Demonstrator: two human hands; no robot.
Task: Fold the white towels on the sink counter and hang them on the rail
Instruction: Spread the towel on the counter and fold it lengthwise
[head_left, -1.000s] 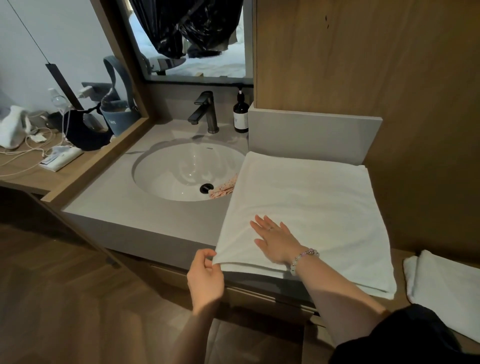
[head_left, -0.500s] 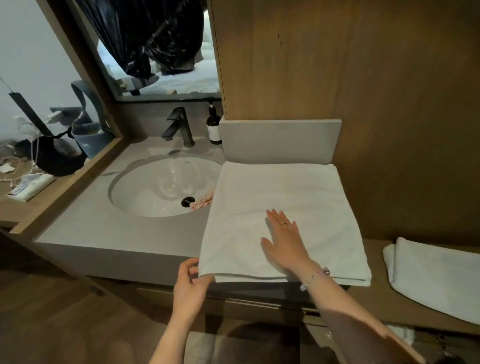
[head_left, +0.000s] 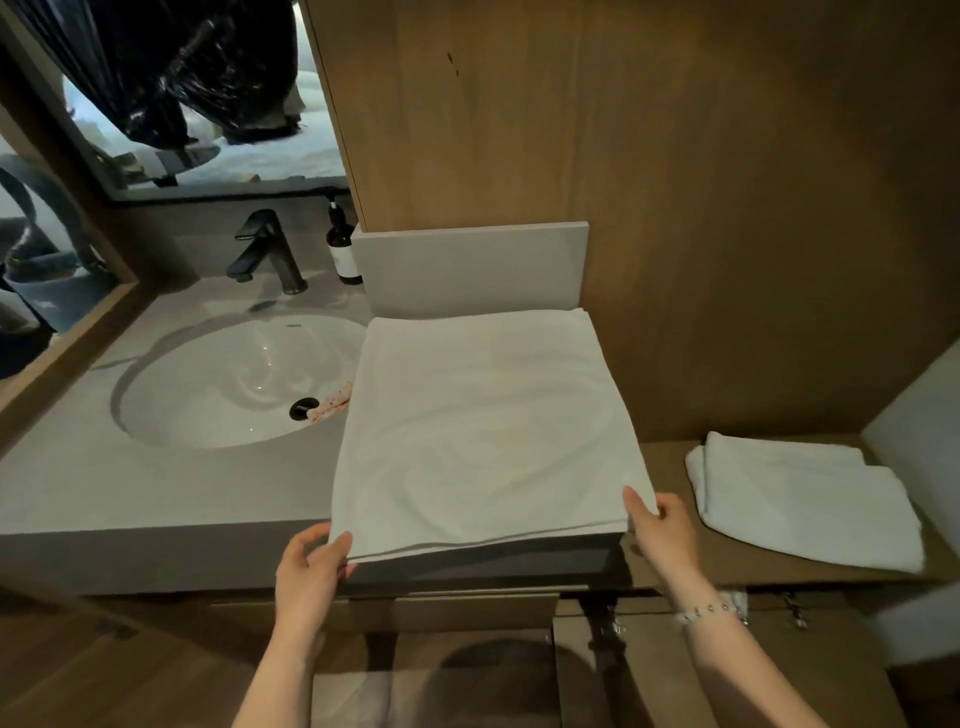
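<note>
Left hand (head_left: 311, 571), right hand (head_left: 665, 530) pinching white towel (head_left: 483, 431) corners — sink (head_left: 234, 384) beside, folded towel (head_left: 800, 499) rightward

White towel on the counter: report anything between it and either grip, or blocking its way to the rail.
Nothing visible: the left grip pinches the near-left corner of the white towel, the right grip the near-right. The rail is out of view, so that path cannot be judged.

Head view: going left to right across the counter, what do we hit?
faucet → soap bottle → large white towel → folded towel on the side shelf. The sink basin is left out because it spans the first two.
</note>
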